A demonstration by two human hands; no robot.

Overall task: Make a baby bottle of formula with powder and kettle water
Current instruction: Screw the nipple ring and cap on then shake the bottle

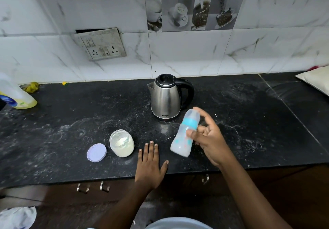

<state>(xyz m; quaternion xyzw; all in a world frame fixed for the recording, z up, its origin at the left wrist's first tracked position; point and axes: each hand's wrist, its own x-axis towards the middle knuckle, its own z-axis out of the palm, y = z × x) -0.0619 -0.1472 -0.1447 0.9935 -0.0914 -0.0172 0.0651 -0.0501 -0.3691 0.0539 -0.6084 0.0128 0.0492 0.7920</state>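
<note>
My right hand [210, 139] grips a baby bottle [185, 134] with a blue collar and clear cap, held tilted above the black counter [71, 121]; the bottle looks blurred and holds whitish liquid. My left hand [151, 162] lies flat on the counter with fingers spread, holding nothing. An open jar of white powder [122, 145] stands just left of it, with its lilac lid [96, 152] lying beside it. The steel kettle [166, 97] with a black handle stands behind the bottle, lid down.
A yellow liquid bottle [16, 95] lies at the far left by the wall. A wall socket plate [101, 44] hangs above the counter. A pale packet [315, 80] sits at the right edge. Cabinet handles [92, 187] run below the counter front.
</note>
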